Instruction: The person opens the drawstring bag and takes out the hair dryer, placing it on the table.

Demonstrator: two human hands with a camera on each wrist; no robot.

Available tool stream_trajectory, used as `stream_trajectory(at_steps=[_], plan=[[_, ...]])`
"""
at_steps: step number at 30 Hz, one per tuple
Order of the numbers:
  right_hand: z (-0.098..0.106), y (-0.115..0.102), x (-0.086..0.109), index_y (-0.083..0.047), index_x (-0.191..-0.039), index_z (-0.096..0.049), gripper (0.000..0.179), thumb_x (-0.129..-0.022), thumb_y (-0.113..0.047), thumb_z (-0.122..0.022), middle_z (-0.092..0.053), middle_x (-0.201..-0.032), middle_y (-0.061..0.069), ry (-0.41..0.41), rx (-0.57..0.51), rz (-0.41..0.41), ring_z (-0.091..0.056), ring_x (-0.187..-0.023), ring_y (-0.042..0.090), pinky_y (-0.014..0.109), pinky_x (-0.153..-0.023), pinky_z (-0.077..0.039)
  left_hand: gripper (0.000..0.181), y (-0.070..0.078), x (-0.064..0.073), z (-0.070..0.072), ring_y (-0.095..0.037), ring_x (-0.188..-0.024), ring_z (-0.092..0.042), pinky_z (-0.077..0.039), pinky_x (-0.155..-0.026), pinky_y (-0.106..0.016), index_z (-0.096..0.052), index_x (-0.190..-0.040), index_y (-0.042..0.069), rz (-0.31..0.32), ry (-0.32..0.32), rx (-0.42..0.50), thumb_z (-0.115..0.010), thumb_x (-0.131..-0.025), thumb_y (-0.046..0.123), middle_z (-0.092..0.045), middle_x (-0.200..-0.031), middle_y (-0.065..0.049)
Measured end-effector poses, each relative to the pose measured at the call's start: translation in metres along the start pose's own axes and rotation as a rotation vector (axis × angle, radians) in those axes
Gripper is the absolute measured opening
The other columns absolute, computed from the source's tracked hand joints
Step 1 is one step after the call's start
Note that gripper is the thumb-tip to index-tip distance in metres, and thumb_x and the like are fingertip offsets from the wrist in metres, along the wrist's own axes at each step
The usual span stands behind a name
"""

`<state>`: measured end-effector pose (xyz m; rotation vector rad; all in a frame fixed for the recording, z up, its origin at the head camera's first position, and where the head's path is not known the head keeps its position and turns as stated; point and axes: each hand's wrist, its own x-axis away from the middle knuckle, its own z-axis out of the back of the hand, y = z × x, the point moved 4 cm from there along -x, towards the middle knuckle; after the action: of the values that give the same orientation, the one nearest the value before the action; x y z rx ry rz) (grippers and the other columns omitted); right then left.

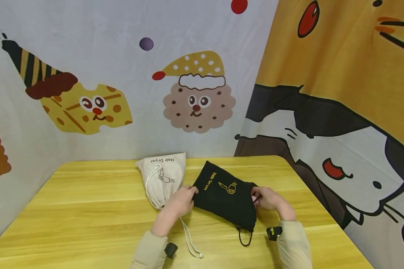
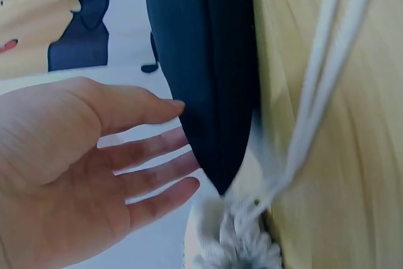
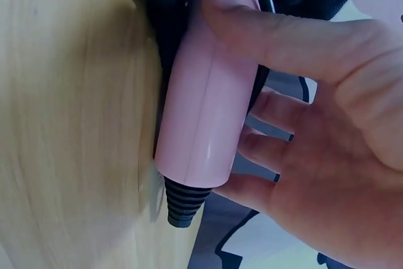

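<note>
A black drawstring bag (image 1: 222, 198), printed "Hair Dryer" in yellow, lies slanted on the table. My left hand (image 1: 181, 201) pinches its closed left end, the thumb (image 2: 151, 106) on the near face and the fingers behind. At the bag's open right end, my right hand (image 1: 267, 198) grips the pink hair dryer's handle (image 3: 204, 114), thumb across it and fingers around the far side. A black ribbed cord sleeve (image 3: 182, 203) sticks out from the handle's end, and black cord loops beside it. The rest of the dryer is hidden inside the bag.
A cream drawstring bag (image 1: 165, 179), also marked "Hair Dryer", lies just left of the black one. Its white cord (image 1: 190, 241) trails toward the front. The wooden table (image 1: 87, 209) ends at a cartoon-printed curtain (image 1: 121, 145) behind.
</note>
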<state>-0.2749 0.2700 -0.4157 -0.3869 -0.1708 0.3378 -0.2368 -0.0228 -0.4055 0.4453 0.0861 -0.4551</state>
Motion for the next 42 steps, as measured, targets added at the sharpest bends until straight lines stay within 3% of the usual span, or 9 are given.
stream_trajectory(at_steps=[4, 8, 19, 26, 33, 42], plan=[[-0.003, -0.004, -0.002, -0.012, -0.086, -0.059, 0.022, -0.076, 0.007, -0.063, -0.056, -0.079, 0.002, 0.001, 0.028, 0.028, -0.047, -0.075, 0.017, 0.030, -0.066, -0.038, 0.039, 0.009, -0.004, -0.008, -0.034, -0.107, -0.062, -0.052, -0.089, -0.041, -0.055, -0.123, -0.001, -0.013, -0.072, 0.066, -0.064, -0.086, 0.005, -0.060, -0.118, -0.021], [-0.005, -0.006, -0.004, -0.013, -0.083, -0.058, 0.023, -0.075, 0.009, -0.062, -0.053, -0.077, 0.001, 0.016, 0.050, 0.036, -0.047, -0.074, 0.016, 0.029, -0.065, -0.038, 0.047, 0.010, -0.008, -0.020, -0.036, -0.115, -0.058, -0.049, -0.096, -0.043, -0.047, -0.133, 0.000, 0.025, -0.136, 0.094, -0.061, -0.090, 0.012, -0.056, -0.128, -0.023], [-0.006, -0.004, -0.005, -0.011, -0.081, -0.059, 0.025, -0.070, 0.011, -0.062, -0.055, -0.071, 0.002, 0.052, 0.060, 0.112, -0.049, -0.069, 0.013, 0.024, -0.060, -0.040, 0.044, 0.012, -0.011, -0.034, -0.032, -0.118, -0.056, -0.048, -0.098, -0.040, -0.051, -0.131, 0.001, 0.040, -0.207, 0.002, -0.059, -0.092, 0.018, -0.056, -0.127, -0.020], [-0.005, -0.003, -0.003, -0.009, -0.086, -0.060, 0.027, -0.069, 0.012, -0.062, -0.055, -0.073, 0.003, 0.040, 0.055, 0.111, -0.053, -0.070, 0.012, 0.024, -0.060, -0.042, 0.043, 0.013, -0.013, -0.037, -0.031, -0.118, -0.055, -0.047, -0.099, -0.038, -0.051, -0.132, 0.002, 0.036, -0.232, -0.031, -0.059, -0.092, 0.018, -0.056, -0.128, -0.018], [-0.003, -0.002, -0.001, -0.007, -0.091, -0.061, 0.027, -0.072, 0.011, -0.065, -0.055, -0.079, 0.004, 0.020, 0.056, 0.105, -0.060, -0.071, 0.010, 0.024, -0.062, -0.045, 0.051, 0.010, -0.015, -0.040, -0.032, -0.124, -0.052, -0.045, -0.102, -0.040, -0.049, -0.135, 0.004, 0.059, -0.252, 0.003, -0.060, -0.092, 0.028, -0.052, -0.134, -0.019], [-0.002, 0.004, 0.001, -0.009, -0.089, -0.061, 0.027, -0.068, 0.008, -0.069, -0.056, -0.077, 0.003, 0.042, 0.074, 0.144, -0.050, -0.070, 0.012, 0.024, -0.061, -0.041, 0.062, 0.003, -0.020, -0.040, -0.032, -0.125, -0.052, -0.044, -0.103, -0.041, -0.050, -0.135, 0.006, 0.078, -0.252, 0.039, -0.065, -0.086, 0.041, -0.052, -0.136, -0.018]])
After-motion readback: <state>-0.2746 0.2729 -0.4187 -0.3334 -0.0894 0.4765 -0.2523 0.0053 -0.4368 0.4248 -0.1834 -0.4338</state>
